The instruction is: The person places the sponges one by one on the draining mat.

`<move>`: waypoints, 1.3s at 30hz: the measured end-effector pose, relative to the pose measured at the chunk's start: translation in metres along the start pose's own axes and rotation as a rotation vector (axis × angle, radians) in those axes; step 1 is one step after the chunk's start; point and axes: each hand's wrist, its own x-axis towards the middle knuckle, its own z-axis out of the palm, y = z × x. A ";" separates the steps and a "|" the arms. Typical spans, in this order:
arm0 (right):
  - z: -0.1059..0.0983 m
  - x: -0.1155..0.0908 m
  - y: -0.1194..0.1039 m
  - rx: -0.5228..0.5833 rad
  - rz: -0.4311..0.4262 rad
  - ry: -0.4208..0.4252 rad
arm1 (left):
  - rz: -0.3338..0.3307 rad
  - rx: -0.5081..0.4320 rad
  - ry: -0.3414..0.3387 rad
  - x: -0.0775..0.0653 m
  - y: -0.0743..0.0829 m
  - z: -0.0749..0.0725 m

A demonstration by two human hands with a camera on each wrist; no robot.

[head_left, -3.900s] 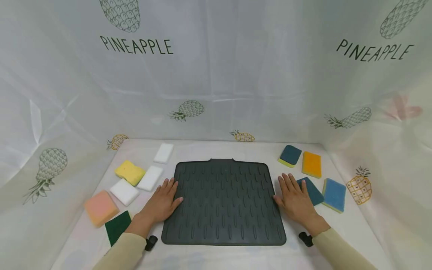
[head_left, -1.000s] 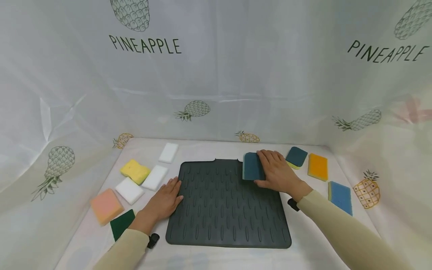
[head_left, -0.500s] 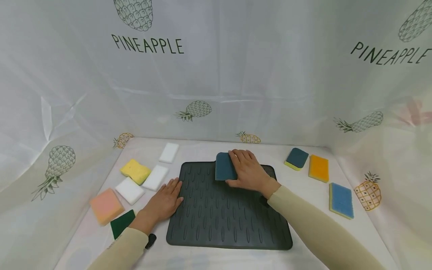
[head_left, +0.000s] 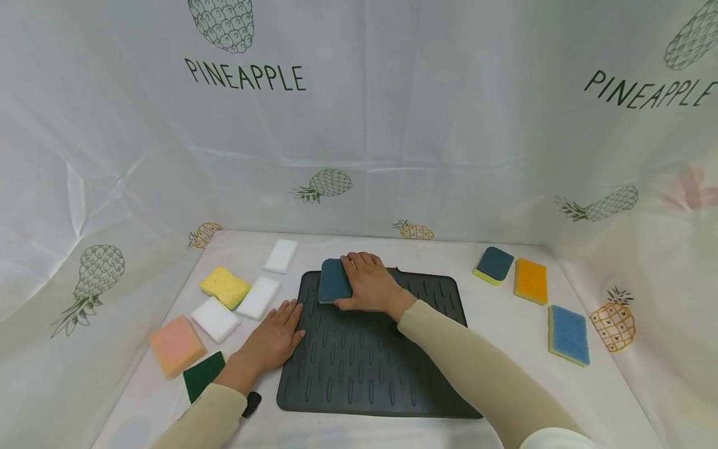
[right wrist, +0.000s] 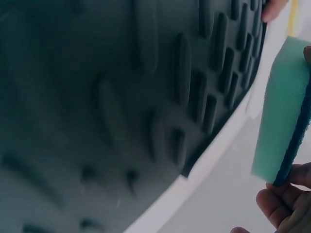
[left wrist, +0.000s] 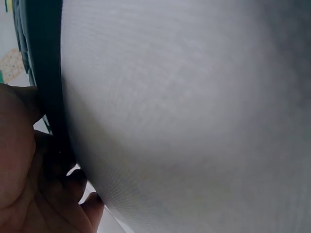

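Observation:
My right hand (head_left: 370, 284) grips a blue-and-green scrub sponge (head_left: 334, 280) above the far left part of the dark grey ribbed mat (head_left: 348, 368). In the right wrist view the sponge (right wrist: 281, 109) appears edge-on, pale green foam with a dark blue face, pinched between thumb and fingers and apart from the mat. My left hand (head_left: 272, 337) rests at the mat's left edge, fingers extended and thumb on the rim. Up close in the left wrist view, the left hand (left wrist: 43, 184) touches the mat's dark edge (left wrist: 44, 63); pale tabletop blurs the remainder.
Left of the mat lie a yellow sponge (head_left: 225, 287), several white sponges (head_left: 215, 319), a pink sponge (head_left: 177, 346) and a dark green pad (head_left: 203, 375). To the right are a small navy-and-yellow sponge (head_left: 493, 264), an orange sponge (head_left: 530, 280) and a blue sponge (head_left: 569, 335).
My right hand has picked up the blue-and-green sponge from right of the mat and carried it leftward across the mat's far part. The left hand has stayed at the left edge.

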 end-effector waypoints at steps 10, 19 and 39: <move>0.018 0.025 -0.022 -0.019 0.009 -0.092 | -0.005 0.003 -0.006 -0.001 0.000 0.002; 0.027 0.027 -0.025 -0.018 0.018 -0.114 | -0.004 0.004 0.001 -0.001 0.001 0.002; 0.031 0.034 -0.022 0.005 -0.006 -0.109 | -0.003 0.013 -0.001 0.002 -0.005 0.006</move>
